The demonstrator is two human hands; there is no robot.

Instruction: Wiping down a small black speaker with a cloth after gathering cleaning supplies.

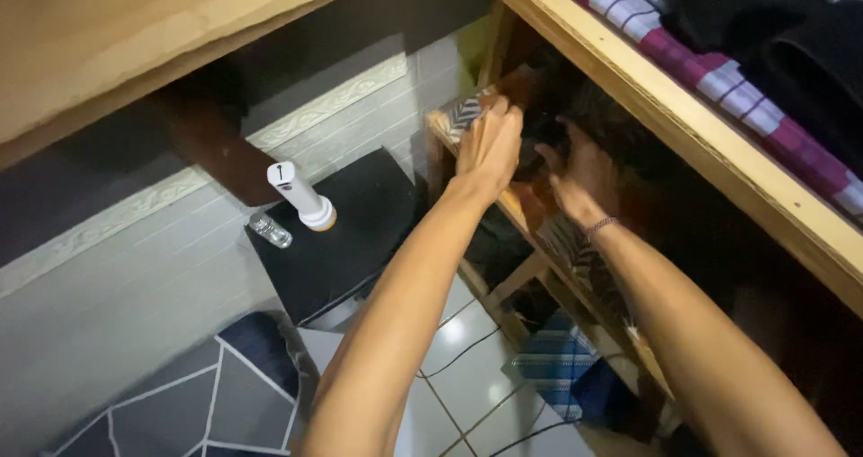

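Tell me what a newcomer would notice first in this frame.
Two bare arms reach into a wooden shelf unit: the left hand and right hand press on dark folded cloth at the centre. To the left, a white bottle stands on a black box.

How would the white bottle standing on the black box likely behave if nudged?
The white bottle stands tall and narrow on the black box, so it probably tips easily. Its round body suggests it would roll once down. It looks like plastic, likely light and not fragile. Both hands are away from it, on the shelf.
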